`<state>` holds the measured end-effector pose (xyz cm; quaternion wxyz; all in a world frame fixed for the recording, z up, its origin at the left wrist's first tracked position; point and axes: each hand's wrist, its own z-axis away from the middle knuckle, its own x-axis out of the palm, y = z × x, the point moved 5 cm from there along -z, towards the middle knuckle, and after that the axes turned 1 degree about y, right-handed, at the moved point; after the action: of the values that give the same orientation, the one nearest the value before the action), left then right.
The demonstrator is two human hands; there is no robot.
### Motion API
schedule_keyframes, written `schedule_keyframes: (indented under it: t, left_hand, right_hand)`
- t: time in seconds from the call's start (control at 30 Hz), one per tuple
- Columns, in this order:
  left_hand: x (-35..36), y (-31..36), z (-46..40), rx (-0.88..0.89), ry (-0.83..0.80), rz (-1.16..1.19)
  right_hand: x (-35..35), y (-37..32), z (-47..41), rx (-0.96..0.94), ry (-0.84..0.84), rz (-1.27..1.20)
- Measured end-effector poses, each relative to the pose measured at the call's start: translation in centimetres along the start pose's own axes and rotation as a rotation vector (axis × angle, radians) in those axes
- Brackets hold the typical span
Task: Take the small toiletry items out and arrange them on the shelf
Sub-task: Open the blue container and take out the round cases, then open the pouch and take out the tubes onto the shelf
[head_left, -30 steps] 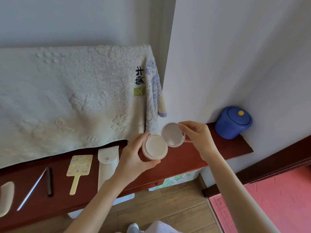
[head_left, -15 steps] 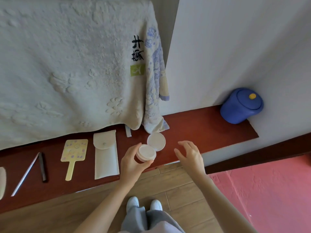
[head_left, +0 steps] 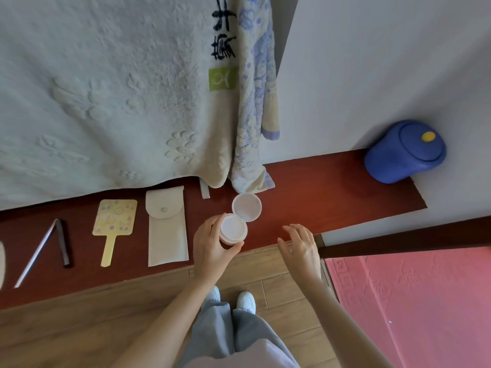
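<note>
My left hand [head_left: 212, 248] grips a small round pinkish compact [head_left: 233, 229] by its base, down on the dark red shelf [head_left: 332, 187]. Its hinged lid [head_left: 246, 207] stands flipped back, showing a pale inside. My right hand [head_left: 301, 248] hovers just right of the compact with fingers spread, holding nothing. Left of the compact, a white snap pouch [head_left: 166, 227], a yellow hand mirror [head_left: 113, 224], a dark stick [head_left: 63, 243] and a thin silver stick [head_left: 37, 253] lie in a row on the shelf.
A cream towel [head_left: 106, 88] hangs over the shelf's back, its corner touching the wood near the compact. A blue lidded pot [head_left: 403, 152] stands at the shelf's right end. Wooden floor, my shoes and a pink mat [head_left: 411, 301] lie below.
The compact came down from the air onto the shelf in my left hand. My right hand let go of the lid and drew back to the right.
</note>
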<state>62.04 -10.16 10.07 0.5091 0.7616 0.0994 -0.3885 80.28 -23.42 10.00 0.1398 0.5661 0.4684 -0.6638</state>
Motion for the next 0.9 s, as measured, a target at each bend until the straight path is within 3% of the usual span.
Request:
schedule_keyframes:
  t: [0.63,0.9]
  left_hand:
    - [2.4,-0.2,-1.8,-0.025,-0.117,-0.317]
    - [-6.0,0.3,1.3,0.066,0.093,-0.566]
  right_hand:
    - [0.5,-0.4,-0.3,-0.009,-0.038,0.063]
    - [-1.8,-5.5,-0.6,-0.27,0.051,0.052]
